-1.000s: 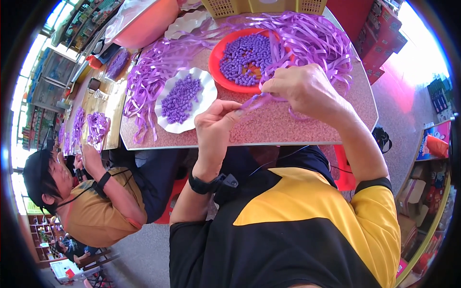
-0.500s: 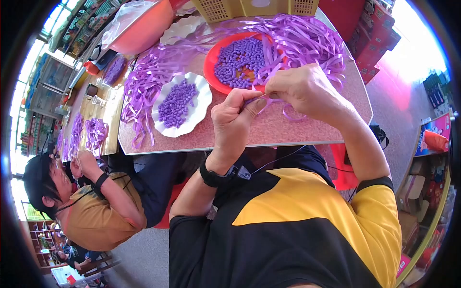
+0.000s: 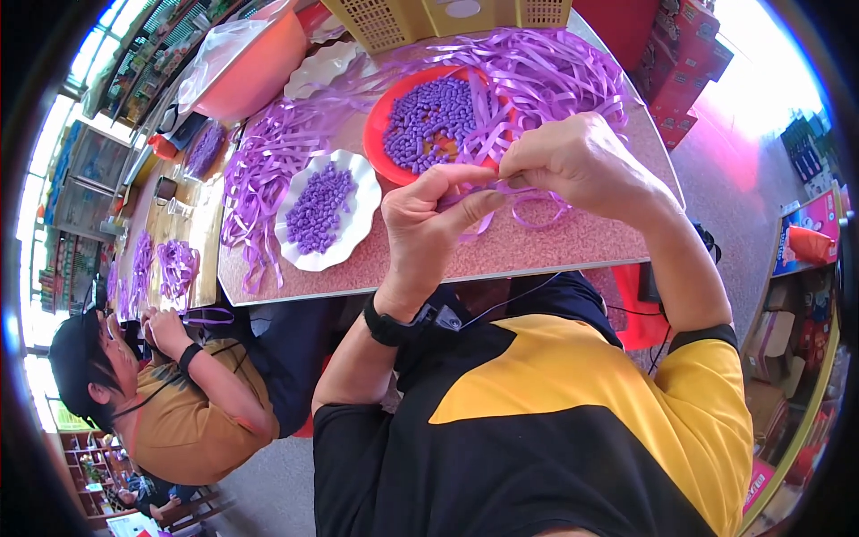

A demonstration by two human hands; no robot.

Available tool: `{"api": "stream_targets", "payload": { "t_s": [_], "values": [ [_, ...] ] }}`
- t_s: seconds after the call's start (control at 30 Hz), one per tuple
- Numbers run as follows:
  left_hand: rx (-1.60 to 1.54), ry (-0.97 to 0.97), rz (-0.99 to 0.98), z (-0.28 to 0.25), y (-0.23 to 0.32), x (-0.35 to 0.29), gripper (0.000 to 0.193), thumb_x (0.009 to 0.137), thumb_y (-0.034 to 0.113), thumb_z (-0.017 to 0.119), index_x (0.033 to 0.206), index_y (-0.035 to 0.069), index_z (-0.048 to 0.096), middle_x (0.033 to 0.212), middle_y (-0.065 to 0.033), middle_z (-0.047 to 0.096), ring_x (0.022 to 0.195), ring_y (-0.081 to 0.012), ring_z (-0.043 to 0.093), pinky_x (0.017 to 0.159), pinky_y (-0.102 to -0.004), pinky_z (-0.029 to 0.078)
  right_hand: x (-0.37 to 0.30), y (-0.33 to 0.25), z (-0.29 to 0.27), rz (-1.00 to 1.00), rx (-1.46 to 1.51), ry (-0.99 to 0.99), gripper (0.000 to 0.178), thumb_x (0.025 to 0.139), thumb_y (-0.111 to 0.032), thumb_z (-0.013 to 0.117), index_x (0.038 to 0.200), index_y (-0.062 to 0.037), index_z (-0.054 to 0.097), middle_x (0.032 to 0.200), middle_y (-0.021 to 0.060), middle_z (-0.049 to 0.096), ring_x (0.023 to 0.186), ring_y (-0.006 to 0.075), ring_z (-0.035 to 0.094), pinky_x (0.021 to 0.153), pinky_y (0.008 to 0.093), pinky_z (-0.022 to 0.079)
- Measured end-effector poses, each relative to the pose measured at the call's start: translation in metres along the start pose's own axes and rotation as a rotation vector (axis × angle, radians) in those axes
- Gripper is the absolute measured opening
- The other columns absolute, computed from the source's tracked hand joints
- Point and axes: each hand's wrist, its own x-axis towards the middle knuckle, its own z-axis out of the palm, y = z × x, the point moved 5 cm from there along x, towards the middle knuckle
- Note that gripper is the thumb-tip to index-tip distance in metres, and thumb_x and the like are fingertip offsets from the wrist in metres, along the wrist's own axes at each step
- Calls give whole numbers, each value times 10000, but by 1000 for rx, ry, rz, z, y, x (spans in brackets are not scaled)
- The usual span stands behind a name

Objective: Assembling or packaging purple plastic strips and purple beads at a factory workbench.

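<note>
My left hand and my right hand meet above the near edge of the pink table, just in front of the red plate. Both pinch a thin purple ribbon, which loops below the right fingers. Whether a bead sits between the fingertips is too small to make out. Small purple beads fill most of the red plate. Left of my hands, more purple beads lie on a white plate with a wavy rim.
Loose purple ribbons heap at the back right and left of the table. Behind stand a yellow crate and a pink basin. At left, a co-worker sits by a wooden table with more ribbons.
My hands stay pinched together; the left thumb has stretched toward the right fingers and the ribbon loop shows more. A purple ribbon loop now shows by the co-worker's hands. The view has shifted slightly.
</note>
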Motion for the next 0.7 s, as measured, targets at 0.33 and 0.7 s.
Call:
{"api": "stream_targets", "payload": {
  "t_s": [0.33, 0.7],
  "values": [
    [-140, 26, -25, 9, -12, -4, 113, 817, 40, 789, 850, 10, 686, 699, 66, 575, 630, -1, 472, 549, -175, 368, -8, 1, 5, 28, -61, -6, 125, 759, -32, 739, 881, -45, 714, 801, 124, 685, 764, 297, 679, 671, 360, 529],
    [-44, -58, 12, 9, -13, -6, 149, 826, 48, 783, 889, 14, 653, 714, 52, 573, 668, -11, 504, 589, -182, 402, -13, 5, 5, 129, 64, -101, 195, 756, 47, 701, 929, -34, 736, 845, 144, 713, 755, 279, 703, 666, 337, 539]
  ]
}}
